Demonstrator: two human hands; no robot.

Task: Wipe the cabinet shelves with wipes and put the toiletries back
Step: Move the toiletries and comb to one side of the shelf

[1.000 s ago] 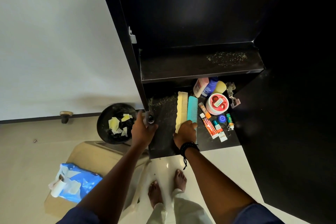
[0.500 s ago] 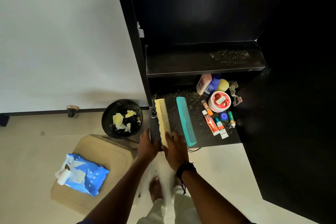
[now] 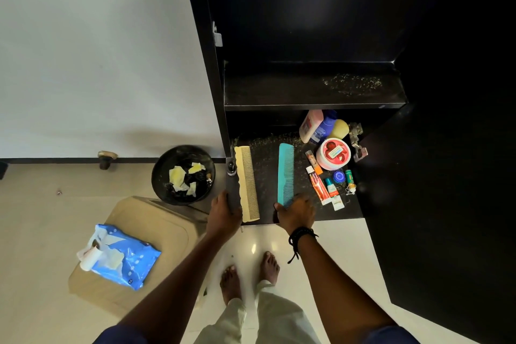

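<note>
The open black cabinet has a dusty upper shelf point(image 3: 279, 89) and a lower shelf point(image 3: 266, 170) holding toiletries. A cream comb point(image 3: 247, 184) lies along the lower shelf's left side and a teal comb point(image 3: 286, 170) lies in its middle. My left hand point(image 3: 223, 213) grips the shelf's front left corner beside the cream comb. My right hand point(image 3: 297, 211) covers the near end of the teal comb, thumb on its left side and fingers over it. A red-and-white jar point(image 3: 333, 153), bottles point(image 3: 312, 126) and small tubes point(image 3: 319, 186) sit at the right.
A blue wipes pack point(image 3: 125, 262) lies on a beige stool point(image 3: 164, 220) at the lower left. A black bin point(image 3: 183, 174) with used wipes stands by the wall. The open cabinet door point(image 3: 446, 204) stands at the right. My bare feet are below the shelf.
The cream comb was slid to the shelf's left side. My right hand left it and moved right onto the teal comb's near end. My left hand stays at the shelf's front left corner.
</note>
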